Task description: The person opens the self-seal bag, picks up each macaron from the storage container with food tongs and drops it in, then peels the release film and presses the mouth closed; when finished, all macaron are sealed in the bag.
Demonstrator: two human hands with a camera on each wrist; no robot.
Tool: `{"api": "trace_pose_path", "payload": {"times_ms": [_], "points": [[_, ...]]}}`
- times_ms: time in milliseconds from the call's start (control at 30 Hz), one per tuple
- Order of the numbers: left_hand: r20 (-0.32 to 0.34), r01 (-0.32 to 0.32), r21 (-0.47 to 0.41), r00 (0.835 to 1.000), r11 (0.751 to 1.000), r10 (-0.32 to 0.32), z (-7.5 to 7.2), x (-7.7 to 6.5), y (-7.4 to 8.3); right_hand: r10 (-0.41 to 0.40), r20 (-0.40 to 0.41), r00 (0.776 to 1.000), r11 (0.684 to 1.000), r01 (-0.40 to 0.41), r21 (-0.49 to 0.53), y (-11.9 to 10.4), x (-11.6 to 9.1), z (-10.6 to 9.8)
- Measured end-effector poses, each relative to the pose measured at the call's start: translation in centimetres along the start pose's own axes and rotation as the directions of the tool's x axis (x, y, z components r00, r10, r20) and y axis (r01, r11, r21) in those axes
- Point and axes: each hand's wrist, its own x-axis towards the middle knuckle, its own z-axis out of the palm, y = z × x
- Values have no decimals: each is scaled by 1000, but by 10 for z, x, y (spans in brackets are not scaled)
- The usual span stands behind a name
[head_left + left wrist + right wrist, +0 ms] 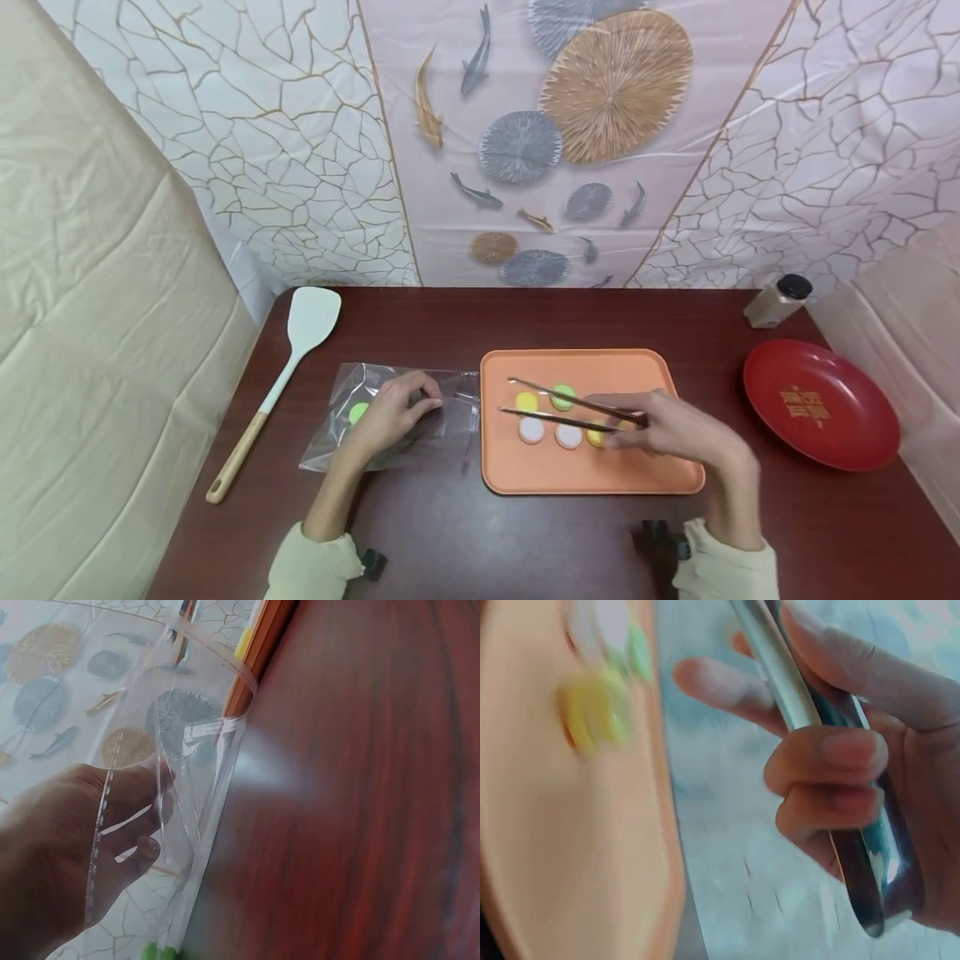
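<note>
The right hand (671, 429) holds the tongs (780, 675), with fingers bent around the metal; the 2 tong arms are spread apart above the orange tray (525, 477). On this tray lie 2 white pieces (532, 431), 1 green piece (561, 404) and also yellow pieces (527, 403). To the left of the tray, the left hand (393, 412) is at the clear bag (442, 442), its fingers softly bent; whether it pinches the film, I cannot tell. The red plate (840, 379) is right of the tray.

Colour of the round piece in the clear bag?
Bright green. The round piece shows best in the head view, through the clear bag.
</note>
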Motion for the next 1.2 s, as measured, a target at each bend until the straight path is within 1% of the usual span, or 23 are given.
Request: {"api": "trace_pose_path", "payload": {"times_ms": [100, 167, 233, 333, 433, 533, 600, 667, 700, 767, 900, 1000, 1067, 1100, 1200], "points": [[-20, -11, -4, 1000, 1000, 11, 1, 1, 1, 129, -3, 992, 988, -129, 81, 18, -30, -13], [-29, -3, -2, 1000, 1000, 3, 1, 1, 2, 209, 11, 978, 970, -209, 127, 30, -46, -20], [-33, 7, -4, 999, 1000, -7, 1, 1, 3, 265, 38, 963, 944, -268, 193, 43, -61, -24], [-37, 19, -6, 999, 1000, -19, 3, 2, 4, 292, 70, 954, 914, -300, 272, 63, -79, -28], [-32, 28, -11, 999, 1000, -28, 4, 2, 6, 272, 103, 957, 891, -291, 347, 80, -92, -29], [-28, 36, -16, 999, 999, -37, 5, 2, 7, 281, 144, 949, 845, -316, 432, 88, -99, -30], [-28, 36, -15, 999, 999, -37, 5, 2, 7, 293, 159, 943, 830, -333, 447, 89, -100, -29], [-28, 34, -16, 999, 999, -35, 5, 2, 7, 302, 162, 939, 825, -343, 449, 89, -99, -28], [-27, 31, -15, 999, 999, -32, 5, 2, 6, 297, 157, 942, 831, -336, 444, 89, -99, -28], [-23, 28, -17, 999, 999, -28, 5, 2, 6, 300, 158, 941, 830, -339, 443, 88, -98, -27], [-12, 26, -21, 1000, 999, -27, 4, 2, 6, 286, 150, 946, 849, -323, 419, 86, -97, -27], [-10, 22, -24, 1000, 999, -22, 3, 2, 6, 285, 141, 948, 873, -318, 370, 83, -95, -28], [-8, 16, -28, 1000, 999, -16, 3, 2, 6, 290, 144, 946, 879, -323, 351, 79, -92, -28], [-8, 15, -30, 1000, 999, -15, 3, 2, 6, 298, 146, 943, 880, -331, 341, 77, -90, -28], [-6, 16, -36, 1000, 999, -17, 3, 1, 6, 320, 166, 933, 867, -359, 346, 74, -85, -27]]}}
